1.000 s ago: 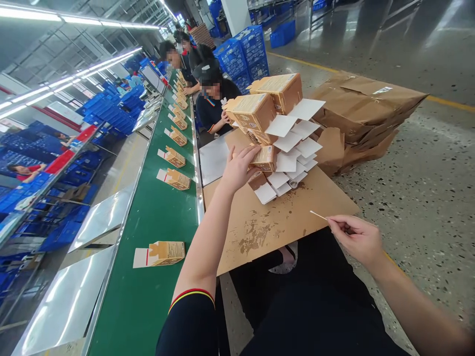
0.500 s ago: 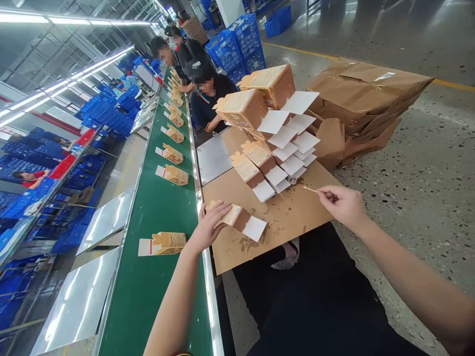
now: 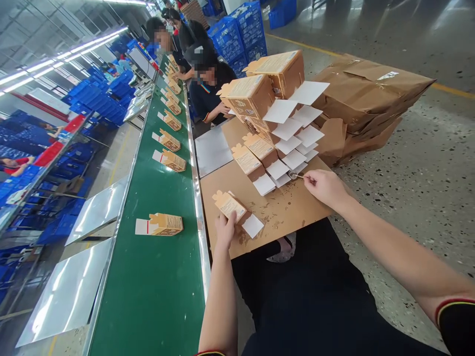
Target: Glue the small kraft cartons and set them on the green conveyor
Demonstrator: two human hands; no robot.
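Note:
My left hand (image 3: 225, 230) grips the near end of a small tan carton (image 3: 230, 205), thumb on its side and the other fingers mostly hidden. The carton lies on the brown cardboard sheet (image 3: 274, 210) with a white flap sticking out. My right hand (image 3: 325, 189) pinches a thin pale stick that looks like a cotton swab (image 3: 300, 177). The swab's far end is at a small round container (image 3: 293, 175) by the base of the stacked cartons (image 3: 247, 96), whose white flaps point toward my right side.
Left of the board runs a green conveyor belt (image 3: 148, 277) with a metal rim, carrying a row of cartons, the nearest one (image 3: 166, 225) alone. Co-workers (image 3: 211, 81) sit further along it. A large brown paper-wrapped bundle (image 3: 371, 104) stands on the floor to the right; blue crates (image 3: 245, 29) are behind.
My right hand has moved left, bringing the swab to the round container. My left hand has shifted from on top of the carton to its near end. Belt cartons have moved slightly away.

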